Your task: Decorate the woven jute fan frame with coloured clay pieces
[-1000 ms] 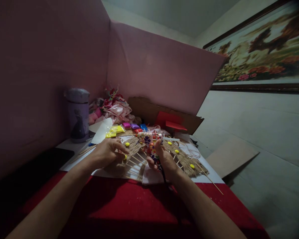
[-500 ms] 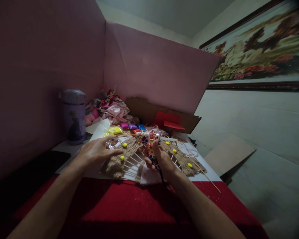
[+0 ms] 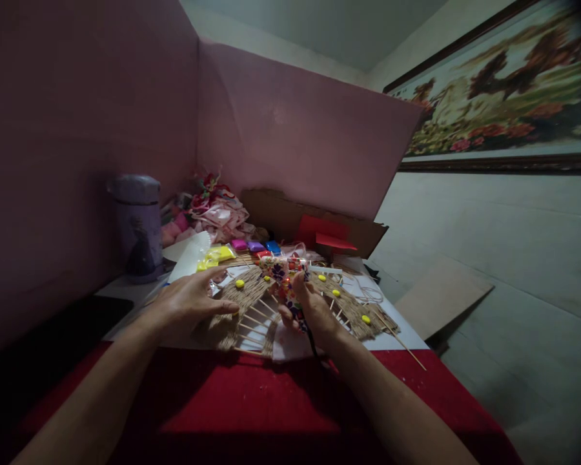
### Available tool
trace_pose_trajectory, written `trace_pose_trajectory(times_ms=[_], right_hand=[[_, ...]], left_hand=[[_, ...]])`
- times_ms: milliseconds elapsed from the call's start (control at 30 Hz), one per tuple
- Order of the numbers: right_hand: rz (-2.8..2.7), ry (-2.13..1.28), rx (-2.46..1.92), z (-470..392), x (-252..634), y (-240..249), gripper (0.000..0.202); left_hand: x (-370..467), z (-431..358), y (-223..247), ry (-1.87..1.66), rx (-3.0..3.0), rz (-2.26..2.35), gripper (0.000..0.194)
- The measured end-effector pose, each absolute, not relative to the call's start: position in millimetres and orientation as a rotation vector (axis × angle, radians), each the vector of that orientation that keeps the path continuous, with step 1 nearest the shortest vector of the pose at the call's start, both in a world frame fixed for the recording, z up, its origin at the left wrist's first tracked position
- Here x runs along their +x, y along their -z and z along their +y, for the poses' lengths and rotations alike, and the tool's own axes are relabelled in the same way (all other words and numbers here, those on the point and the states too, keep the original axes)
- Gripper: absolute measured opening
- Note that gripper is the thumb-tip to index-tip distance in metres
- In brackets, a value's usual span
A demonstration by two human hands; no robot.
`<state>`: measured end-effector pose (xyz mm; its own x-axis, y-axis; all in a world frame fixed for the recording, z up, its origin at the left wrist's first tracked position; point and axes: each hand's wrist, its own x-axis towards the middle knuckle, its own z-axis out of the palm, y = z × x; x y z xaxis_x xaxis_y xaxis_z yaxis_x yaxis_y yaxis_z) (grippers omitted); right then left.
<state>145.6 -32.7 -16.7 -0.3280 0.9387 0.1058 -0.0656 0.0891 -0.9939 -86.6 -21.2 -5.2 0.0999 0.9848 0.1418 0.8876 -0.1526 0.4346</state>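
Right fingers gripping floral glue gun, left fingers spread

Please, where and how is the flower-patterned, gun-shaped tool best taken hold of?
Probably by the handle of this tool, coming from the person's right and near side. The handle slopes down toward the person, beneath the crosswise barrel, and the right grip wraps it there. I would leave the barrel alone and keep clear of the thin black cord below the handle.
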Motion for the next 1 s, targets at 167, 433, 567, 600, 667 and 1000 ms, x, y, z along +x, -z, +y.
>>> trace_pose_trajectory(times_ms=[167,433,567,600,667,1000], right_hand=[[-1.45,-1.399,-0.881,-31.6,144.8,17.4,0.069],[-1.445,-1.406,-0.882,-32.9,144.6,15.8,0.068],[-1.44,-1.42,-0.878,-33.8,144.8,15.0,0.064],[-1.435,-1.416,-0.879,-34.0,144.7,14.8,0.064],[-1.43,-1.408,-0.883,-34.4,144.6,14.5,0.065],[-1.436,-1.41,-0.89,-33.4,145.3,15.3,0.068]], left_hand=[[-82.7,-23.9,4.6,-0.559,2.184,1.932,0.089],[-81.4,-23.7,7.2,-0.554,2.218,2.013,0.09],[-80.9,-24.1,8.1,-0.568,2.22,2.025,0.088],[-80.8,-24.1,8.4,-0.577,2.219,2.03,0.088],[-80.5,-24.1,8.5,-0.6,2.215,2.029,0.087],[-85.6,-24.5,5.2,-0.903,2.092,1.879,0.048]])
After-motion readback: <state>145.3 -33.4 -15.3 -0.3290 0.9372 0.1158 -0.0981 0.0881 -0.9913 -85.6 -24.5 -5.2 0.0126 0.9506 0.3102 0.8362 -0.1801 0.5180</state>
